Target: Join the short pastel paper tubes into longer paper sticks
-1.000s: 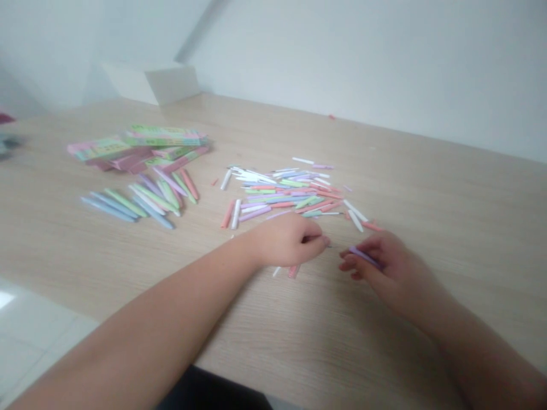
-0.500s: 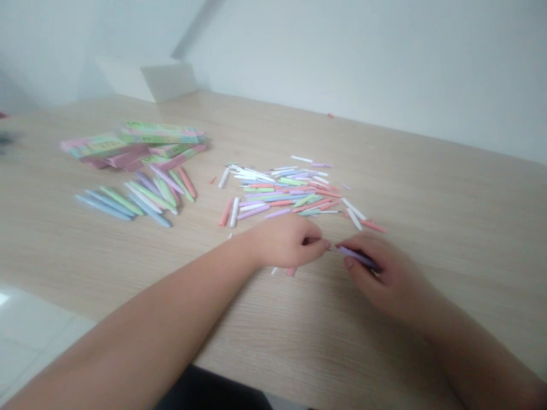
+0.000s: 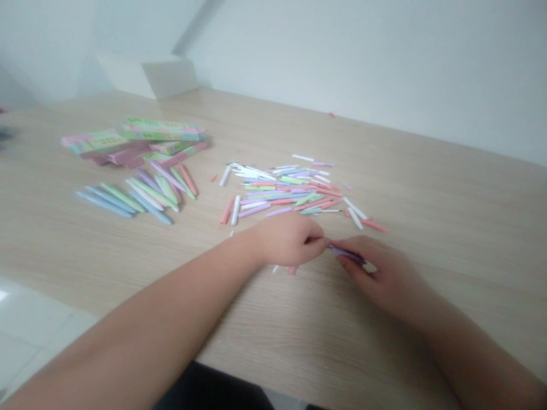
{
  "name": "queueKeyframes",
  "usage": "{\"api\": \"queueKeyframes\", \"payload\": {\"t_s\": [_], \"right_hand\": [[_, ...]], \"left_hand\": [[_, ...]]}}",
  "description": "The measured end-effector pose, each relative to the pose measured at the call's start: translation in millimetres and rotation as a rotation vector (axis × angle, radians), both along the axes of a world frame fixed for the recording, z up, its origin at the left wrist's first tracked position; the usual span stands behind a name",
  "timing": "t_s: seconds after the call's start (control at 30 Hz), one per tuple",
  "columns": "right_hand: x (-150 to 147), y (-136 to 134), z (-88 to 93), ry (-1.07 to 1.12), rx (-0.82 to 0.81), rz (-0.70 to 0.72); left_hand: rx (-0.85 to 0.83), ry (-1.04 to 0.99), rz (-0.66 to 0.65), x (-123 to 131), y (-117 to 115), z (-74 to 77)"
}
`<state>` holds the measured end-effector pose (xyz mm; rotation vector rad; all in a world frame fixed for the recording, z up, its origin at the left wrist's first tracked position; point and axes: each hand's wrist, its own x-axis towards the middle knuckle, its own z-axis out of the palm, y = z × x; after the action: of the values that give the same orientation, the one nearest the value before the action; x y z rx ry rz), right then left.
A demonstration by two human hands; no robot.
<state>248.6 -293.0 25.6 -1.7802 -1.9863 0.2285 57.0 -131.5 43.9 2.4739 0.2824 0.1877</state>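
Note:
My right hand (image 3: 380, 270) rests on the wooden table (image 3: 448, 216) and pinches a purple pen barrel (image 3: 346, 253) that points left. My left hand (image 3: 288, 239) is closed in a pinch right at the barrel's left tip; what its fingertips hold is too small to make out. A few pink and white pieces (image 3: 290, 269) peek out from under the left hand. Just beyond both hands lies a loose pile of pastel pen parts (image 3: 290, 191) in white, pink, green, blue and purple.
A row of assembled pastel pens (image 3: 141, 196) lies to the left of the pile. Behind it are flat pink and green packets (image 3: 137, 142). A white box (image 3: 149, 77) stands at the far wall. The table's near edge runs along the lower left.
My right hand has moved left with the purple barrel until its tip meets my left hand's pinched fingers. The left hand has barely moved.

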Motion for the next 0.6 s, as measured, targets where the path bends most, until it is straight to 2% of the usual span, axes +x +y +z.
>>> {"api": "queueKeyframes", "payload": {"t_s": [0.13, 0.33, 0.6], "right_hand": [[0, -1, -2.9, -0.017, -0.003, -0.059], [-12, 3, -10.0, 0.060, 0.013, -0.038], [-31, 10, -19.5, 0.079, 0.084, 0.016]], "left_hand": [[0.050, 0.014, 0.005, 0, -1, 2.2], [0.004, -0.021, -0.022, -3, -9, 11.3], [-0.162, -0.149, -0.081, -2, -12, -1.7]]}}
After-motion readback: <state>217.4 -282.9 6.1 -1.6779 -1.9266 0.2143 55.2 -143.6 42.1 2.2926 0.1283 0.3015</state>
